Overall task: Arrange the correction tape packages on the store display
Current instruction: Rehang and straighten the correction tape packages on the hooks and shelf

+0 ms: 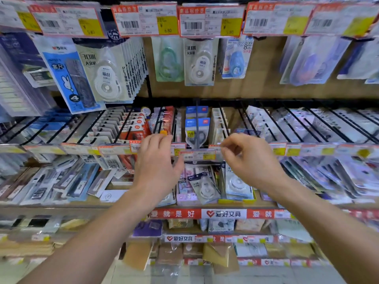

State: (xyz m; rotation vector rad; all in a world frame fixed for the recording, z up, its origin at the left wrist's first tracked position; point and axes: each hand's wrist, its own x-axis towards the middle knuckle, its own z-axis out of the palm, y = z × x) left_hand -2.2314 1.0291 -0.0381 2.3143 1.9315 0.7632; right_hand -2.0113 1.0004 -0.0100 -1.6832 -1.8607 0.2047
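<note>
**While the top pegs look sorted, the shelf pile still needs hanging**

Since no package shows in either hand, I'd guess this is mid-job. Up top, the correction tape packages (pixel 106 78) hang in a neat stack on their hook, with a single package (pixel 199 62) further right. What's left, I reckon, is the loose packages (pixel 207 187) lying heaped on the shelf (pixel 92 203) below the hands. They're white cards with a clear blister over a round white dispenser. The left hand (pixel 158 160) is up at the peg hooks (pixel 123 128), fingers relaxed, nothing in it that I can see. The right hand (pixel 246 158) has its fingertips drawn together by the price tag strip (pixel 196 155); can't tell if it's pinching anything. Hands are apart.
</note>
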